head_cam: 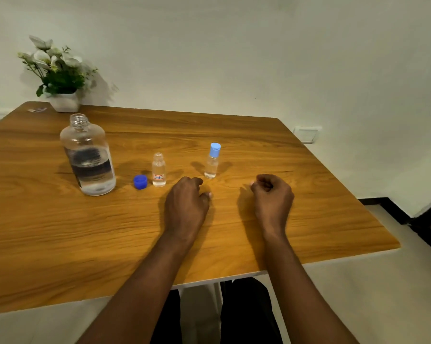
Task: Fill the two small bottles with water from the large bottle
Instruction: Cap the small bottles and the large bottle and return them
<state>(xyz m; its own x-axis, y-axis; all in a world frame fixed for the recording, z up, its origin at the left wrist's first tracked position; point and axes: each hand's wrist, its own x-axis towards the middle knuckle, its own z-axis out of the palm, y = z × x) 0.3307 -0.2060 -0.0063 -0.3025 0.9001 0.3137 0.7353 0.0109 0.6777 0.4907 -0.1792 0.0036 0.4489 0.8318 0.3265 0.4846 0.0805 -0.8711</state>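
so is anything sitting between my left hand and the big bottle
Yes. The open labelled small bottle and the loose blue cap stand between the left hand and the large bottle, so a straight low reach would likely knock them; reaching over or around looks safer.

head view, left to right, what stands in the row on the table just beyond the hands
large bottle, uncapped → loose blue cap → small open bottle with a label → small capped bottle, its cap light blue
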